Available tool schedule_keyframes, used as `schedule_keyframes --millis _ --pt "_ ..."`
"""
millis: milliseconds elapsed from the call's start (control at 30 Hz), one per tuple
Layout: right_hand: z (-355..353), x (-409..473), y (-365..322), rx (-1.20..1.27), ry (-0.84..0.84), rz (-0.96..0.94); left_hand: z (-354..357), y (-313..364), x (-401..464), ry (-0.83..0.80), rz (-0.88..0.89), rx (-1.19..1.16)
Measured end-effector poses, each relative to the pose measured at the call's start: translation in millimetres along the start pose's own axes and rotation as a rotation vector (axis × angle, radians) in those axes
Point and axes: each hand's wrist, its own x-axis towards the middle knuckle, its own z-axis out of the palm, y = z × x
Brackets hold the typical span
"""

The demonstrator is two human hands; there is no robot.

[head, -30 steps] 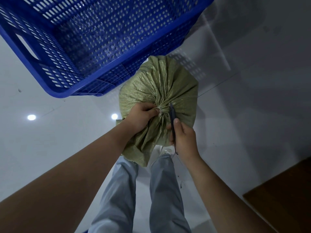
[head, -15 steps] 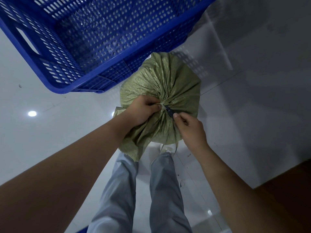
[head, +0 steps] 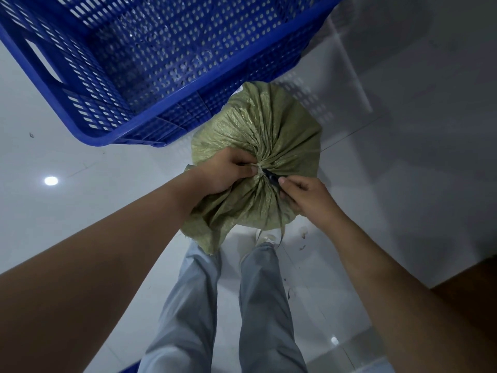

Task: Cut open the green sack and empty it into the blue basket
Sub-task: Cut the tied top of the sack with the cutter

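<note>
The green woven sack (head: 265,130) stands on the floor in front of my legs, its mouth gathered and tied at a knot. My left hand (head: 228,169) grips the bunched neck just left of the knot. My right hand (head: 304,196) holds a small dark cutter (head: 271,180) whose tip is pressed into the tie at the knot; most of the tool is hidden in my fingers. The blue perforated basket (head: 88,135) sits on the floor just beyond the sack, touching or nearly touching its far side, and looks empty.
Glossy white tiled floor (head: 403,184) surrounds the sack, with reflected ceiling lights (head: 51,180). A dark wooden surface (head: 478,286) lies at the right edge. My legs in light grey trousers (head: 258,305) stand directly below the sack. Small debris specks lie near my feet.
My right hand swung the cutter from pointing upright beside the knot down into the tie, and shifted right. My left hand kept its grip on the sack neck.
</note>
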Motion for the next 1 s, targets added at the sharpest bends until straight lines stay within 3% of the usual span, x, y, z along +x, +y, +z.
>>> schedule_keyframes --millis 233,500,767,1000 --pt "-16.2 9.3 -18.1 -0.015 -0.236 0.051 -9.8 -3.0 1.3 -0.118 0.006 0.08" --pt "-16.6 6.7 -15.2 -0.028 -0.293 0.138 -7.9 -1.4 0.0 -0.148 0.031 0.118" --pt "-18.9 2.6 -20.1 0.005 -0.408 0.182 -3.4 -5.3 2.5 -0.104 0.047 0.074" --pt "-15.7 -8.2 -11.6 0.125 -0.399 0.182 2.7 -5.9 7.0 -0.044 0.065 0.077"
